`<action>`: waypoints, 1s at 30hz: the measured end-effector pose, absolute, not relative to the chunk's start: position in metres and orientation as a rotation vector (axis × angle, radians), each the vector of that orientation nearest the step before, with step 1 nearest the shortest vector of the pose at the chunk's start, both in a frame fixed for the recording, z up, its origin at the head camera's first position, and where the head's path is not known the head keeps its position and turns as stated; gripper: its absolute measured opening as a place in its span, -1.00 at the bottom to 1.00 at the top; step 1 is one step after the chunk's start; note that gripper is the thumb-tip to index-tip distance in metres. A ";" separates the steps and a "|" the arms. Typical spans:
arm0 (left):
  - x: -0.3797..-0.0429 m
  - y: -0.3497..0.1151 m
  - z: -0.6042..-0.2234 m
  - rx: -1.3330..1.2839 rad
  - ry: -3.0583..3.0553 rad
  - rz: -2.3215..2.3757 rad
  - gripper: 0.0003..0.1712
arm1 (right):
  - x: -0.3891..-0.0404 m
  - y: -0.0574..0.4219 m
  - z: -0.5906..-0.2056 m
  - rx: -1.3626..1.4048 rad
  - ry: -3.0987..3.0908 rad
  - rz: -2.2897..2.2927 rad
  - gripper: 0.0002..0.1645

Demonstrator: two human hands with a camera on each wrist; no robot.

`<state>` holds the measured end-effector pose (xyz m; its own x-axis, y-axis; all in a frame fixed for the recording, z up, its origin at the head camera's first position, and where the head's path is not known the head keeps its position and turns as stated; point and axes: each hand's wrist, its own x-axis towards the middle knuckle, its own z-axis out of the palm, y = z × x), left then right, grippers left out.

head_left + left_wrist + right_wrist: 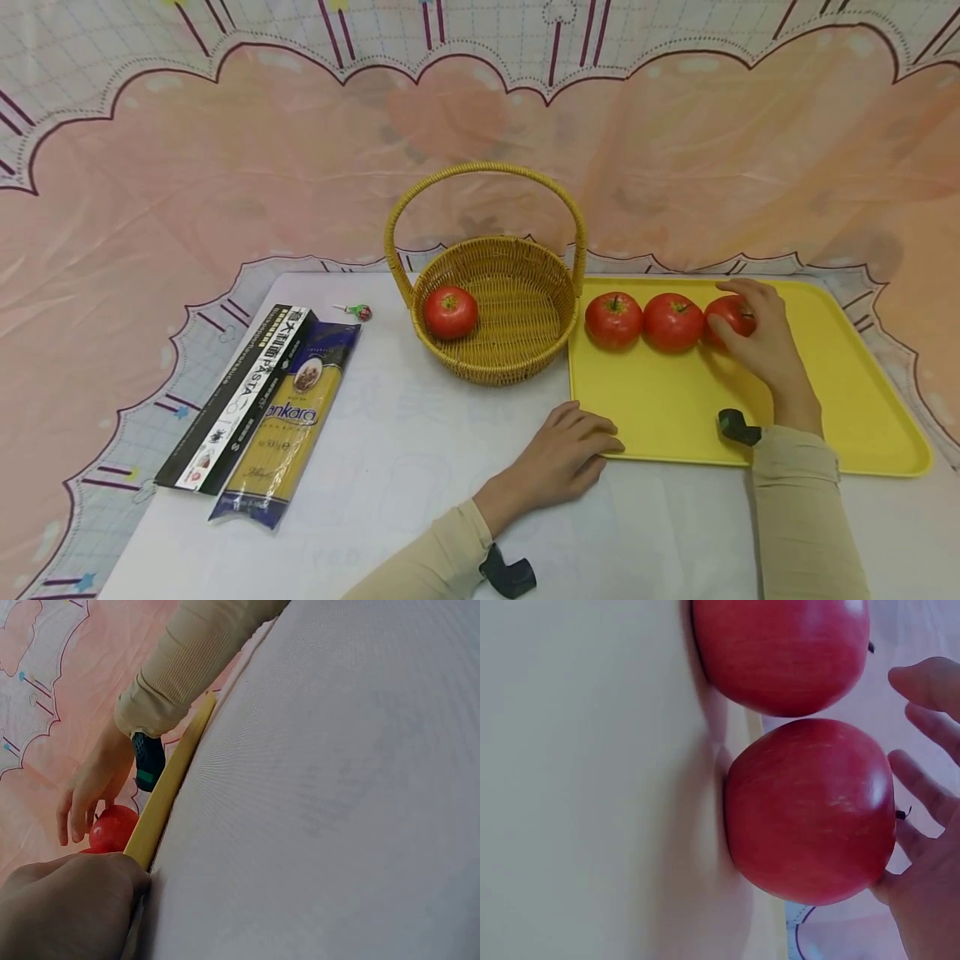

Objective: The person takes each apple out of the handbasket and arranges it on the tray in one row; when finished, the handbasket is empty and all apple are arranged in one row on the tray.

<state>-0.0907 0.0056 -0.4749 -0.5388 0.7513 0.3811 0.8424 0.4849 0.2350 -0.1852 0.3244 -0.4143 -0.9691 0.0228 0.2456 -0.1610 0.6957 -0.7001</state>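
Three red apples sit in a row on a yellow tray [660, 408]: a left apple [614, 321], a middle apple [674, 322] and a right apple [730, 322]. My right hand [761, 337] is over the right apple, thumb in front and fingers behind. In the right wrist view its fingers are spread above an apple [810, 812] that rests on the tray, not curled round it. My left hand [558, 457] lies at the tray's near left edge, fingertips on the rim. Another apple [451, 312] lies in the left side of a wicker basket [502, 367].
The basket's tall handle [483, 167] arches over it, close to the tray's left edge. On the table's left lie a black-and-white pasta box [240, 392], a pasta packet [288, 425] partly beside it and a small lollipop [363, 312]. A patterned cloth [315, 175] hangs behind.
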 end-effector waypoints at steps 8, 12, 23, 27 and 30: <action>-0.090 0.005 -0.474 -1.370 -2.498 -0.573 -0.73 | -0.185 0.317 -0.410 0.146 -2.574 1.144 -0.38; -0.091 0.005 -0.474 -1.369 -2.504 -0.585 -0.73 | -0.185 0.313 -0.408 0.177 -2.548 1.136 -0.41; -0.091 0.006 -0.474 -1.365 -2.494 -0.595 -0.73 | -0.187 0.303 -0.405 0.242 -2.532 1.159 -0.46; -0.091 0.005 -0.474 -1.362 -2.499 -0.605 -0.73 | -0.187 0.299 -0.402 0.229 -2.571 1.193 -0.46; -0.091 0.006 -0.474 -1.362 -2.491 -0.593 -0.73 | -0.187 0.295 -0.401 0.266 -2.568 1.196 -0.46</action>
